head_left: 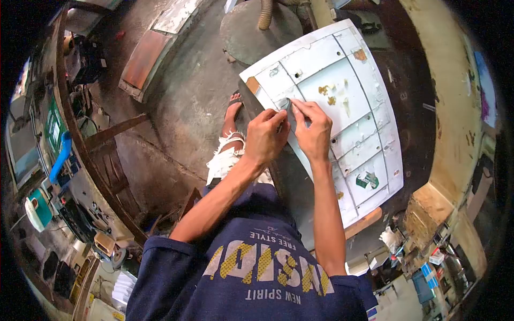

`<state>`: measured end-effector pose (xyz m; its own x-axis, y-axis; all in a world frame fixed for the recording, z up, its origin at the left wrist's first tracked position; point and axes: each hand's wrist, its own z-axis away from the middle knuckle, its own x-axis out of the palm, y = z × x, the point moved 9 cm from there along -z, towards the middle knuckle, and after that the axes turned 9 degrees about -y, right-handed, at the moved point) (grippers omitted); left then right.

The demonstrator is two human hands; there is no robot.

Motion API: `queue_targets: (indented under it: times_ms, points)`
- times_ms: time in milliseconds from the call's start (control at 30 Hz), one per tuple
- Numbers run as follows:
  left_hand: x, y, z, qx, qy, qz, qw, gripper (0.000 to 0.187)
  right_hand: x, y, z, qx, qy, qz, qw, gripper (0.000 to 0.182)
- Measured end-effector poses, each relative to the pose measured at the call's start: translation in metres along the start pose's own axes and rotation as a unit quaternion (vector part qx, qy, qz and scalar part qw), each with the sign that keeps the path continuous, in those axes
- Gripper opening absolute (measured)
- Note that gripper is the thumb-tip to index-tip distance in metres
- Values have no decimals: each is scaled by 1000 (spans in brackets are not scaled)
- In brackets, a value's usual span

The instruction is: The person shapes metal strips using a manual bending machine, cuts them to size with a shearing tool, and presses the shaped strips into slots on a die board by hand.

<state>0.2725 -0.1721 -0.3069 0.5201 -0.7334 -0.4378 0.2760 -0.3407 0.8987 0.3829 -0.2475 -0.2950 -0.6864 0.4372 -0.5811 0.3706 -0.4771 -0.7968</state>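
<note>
My left hand is closed, its fingers pinched near the left edge of a white panel. Beside it, my right hand is closed too, thumb and forefinger pressed together. Between the fingertips of both hands is a small grey folded piece, thin and sheet-like; its exact kind is too small to make out. The panel lies under and beyond my hands, marked with dark lines, small holes, brown patches and a green-and-white patch.
A round grey surface with a ribbed hose stands at the far side. On the left, a long brown beam borders cluttered shelves. Tools and small items crowd a bench at lower right. A reddish-brown board lies upper left.
</note>
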Motion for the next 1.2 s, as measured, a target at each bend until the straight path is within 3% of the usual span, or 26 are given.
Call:
queue_targets:
  times_ms: [433, 1200]
  points:
    - [1, -4, 3, -26, 43, 24, 998, 13, 2, 6, -5, -4, -10, -3, 1000, 19]
    - [0, -4, 2, -17, 11, 32, 999, 17, 1, 5, -4, -10, -8, -22, 1000, 20]
